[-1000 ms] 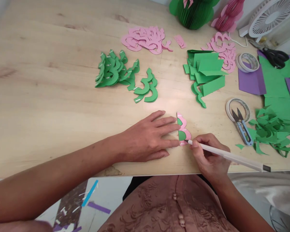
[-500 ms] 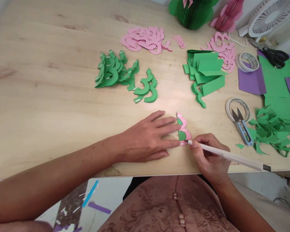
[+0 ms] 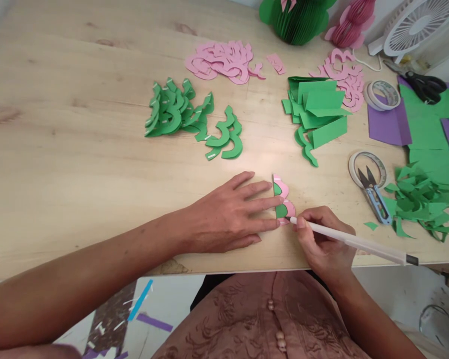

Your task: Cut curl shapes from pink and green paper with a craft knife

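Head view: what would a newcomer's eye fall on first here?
Probably the pink cutout near the front, between the left hand, whose fingers reach onto it, and the right hand, holding a white pen with its tip at the cutout. Next, perhaps, the green scallops left of centre, and the fan at top right.

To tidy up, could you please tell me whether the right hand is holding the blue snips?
No, the right hand holds a pen, and the snips lie apart.
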Action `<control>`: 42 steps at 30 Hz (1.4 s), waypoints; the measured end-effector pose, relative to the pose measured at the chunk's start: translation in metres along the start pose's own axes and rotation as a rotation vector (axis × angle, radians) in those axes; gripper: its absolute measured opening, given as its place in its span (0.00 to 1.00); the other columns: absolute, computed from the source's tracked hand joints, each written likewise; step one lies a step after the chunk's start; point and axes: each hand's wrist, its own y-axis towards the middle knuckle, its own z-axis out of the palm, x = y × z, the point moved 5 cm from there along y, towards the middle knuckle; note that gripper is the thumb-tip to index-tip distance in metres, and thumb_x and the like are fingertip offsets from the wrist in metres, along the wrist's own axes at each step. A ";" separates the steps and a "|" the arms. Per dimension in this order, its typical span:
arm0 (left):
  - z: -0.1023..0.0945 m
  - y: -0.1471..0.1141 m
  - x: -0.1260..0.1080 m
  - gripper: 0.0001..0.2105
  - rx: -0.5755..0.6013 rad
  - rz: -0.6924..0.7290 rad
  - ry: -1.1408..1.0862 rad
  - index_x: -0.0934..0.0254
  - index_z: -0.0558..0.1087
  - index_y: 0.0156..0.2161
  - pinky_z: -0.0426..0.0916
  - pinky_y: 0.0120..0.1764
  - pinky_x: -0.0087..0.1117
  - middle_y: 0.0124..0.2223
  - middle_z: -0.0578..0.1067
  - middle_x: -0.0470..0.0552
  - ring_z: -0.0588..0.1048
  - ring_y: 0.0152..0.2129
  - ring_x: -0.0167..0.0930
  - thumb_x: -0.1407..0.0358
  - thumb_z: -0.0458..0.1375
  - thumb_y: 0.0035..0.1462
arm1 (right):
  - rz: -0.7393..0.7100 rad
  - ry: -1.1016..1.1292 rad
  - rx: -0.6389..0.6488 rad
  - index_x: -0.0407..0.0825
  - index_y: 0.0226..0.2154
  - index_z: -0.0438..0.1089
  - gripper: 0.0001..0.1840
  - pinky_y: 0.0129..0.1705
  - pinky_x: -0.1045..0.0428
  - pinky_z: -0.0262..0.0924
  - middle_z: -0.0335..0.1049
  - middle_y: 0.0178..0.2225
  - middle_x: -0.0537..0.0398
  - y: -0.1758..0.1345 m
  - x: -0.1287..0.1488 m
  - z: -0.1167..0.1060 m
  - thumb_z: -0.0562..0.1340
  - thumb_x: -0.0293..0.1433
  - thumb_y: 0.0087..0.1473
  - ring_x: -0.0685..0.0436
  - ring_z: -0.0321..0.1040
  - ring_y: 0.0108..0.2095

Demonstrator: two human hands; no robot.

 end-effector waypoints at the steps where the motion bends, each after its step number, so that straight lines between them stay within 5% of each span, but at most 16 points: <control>1: 0.000 0.000 0.000 0.19 0.006 -0.001 0.002 0.54 0.66 0.58 0.51 0.60 0.51 0.64 0.62 0.52 0.60 0.60 0.42 0.60 0.54 0.62 | -0.001 0.001 0.001 0.50 0.25 0.65 0.07 0.16 0.56 0.48 0.60 0.16 0.66 0.000 0.000 0.000 0.60 0.29 0.54 0.55 0.50 0.13; 42: 0.000 0.000 0.000 0.19 0.012 -0.009 -0.015 0.54 0.66 0.58 0.51 0.61 0.51 0.64 0.62 0.54 0.60 0.60 0.42 0.60 0.55 0.62 | 0.021 0.008 0.008 0.50 0.25 0.65 0.07 0.16 0.56 0.49 0.60 0.15 0.65 0.001 0.000 0.000 0.60 0.30 0.54 0.54 0.52 0.13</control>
